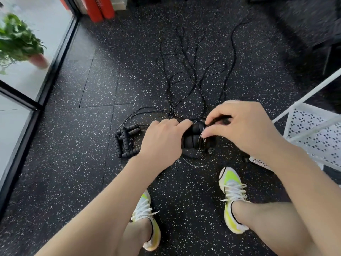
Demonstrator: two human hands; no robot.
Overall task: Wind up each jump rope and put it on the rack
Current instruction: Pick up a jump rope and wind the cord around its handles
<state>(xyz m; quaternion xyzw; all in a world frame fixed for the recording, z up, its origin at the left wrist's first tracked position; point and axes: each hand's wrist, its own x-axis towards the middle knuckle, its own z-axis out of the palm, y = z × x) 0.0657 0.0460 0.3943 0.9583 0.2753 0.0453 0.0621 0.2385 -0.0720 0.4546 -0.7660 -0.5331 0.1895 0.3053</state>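
Black foam-ribbed jump rope handles [193, 137], paired side by side, thin black cord wound around them, held above speckled rubber floor [92, 126]. Left hand [162, 139]: fingers curled around handles. Right hand [241, 126]: thumb and forefinger pinching cord at the handles. Remaining jump ropes [126, 140] lying on floor just left; cords trailing forward. White perforated rack [313, 130] at right. No legible writing.
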